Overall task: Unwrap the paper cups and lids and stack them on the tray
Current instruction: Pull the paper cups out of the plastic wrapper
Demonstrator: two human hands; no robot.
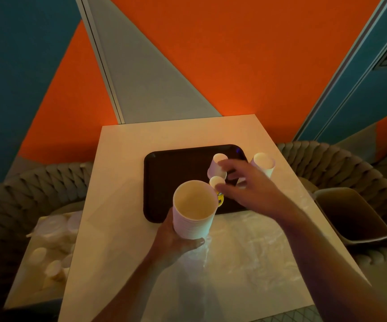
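Cup stack in the left hand, tray just beyond it

Left hand (176, 238) grips a nested stack of paper cups (193, 210) from below and behind, fingers curled round its lower wall with the thumb tip showing at the near side. The stack stands close to upright, its long axis vertical, mouth open towards the camera and tipped slightly back. It hangs over the near edge of the dark tray (174, 173), whose bare floor stretches ahead and to the left of that hand.

Right hand (241, 184) reaches out over the tray's right half, fingers spread and loosely bent; its tips touch or hover at two small cup stacks (218, 168) standing mouth-up there, but motion blur hides whether it pinches either one. A further cup stack (264, 163) stands on the table beyond the tray's right edge, just past those fingertips.

Judging by this, the left hand is the nearer one for setting its stack down: a short move forward and downward, keeping the axis vertical, would land it on the tray. Clear wrapping (246, 247) lies on the table below the right forearm.
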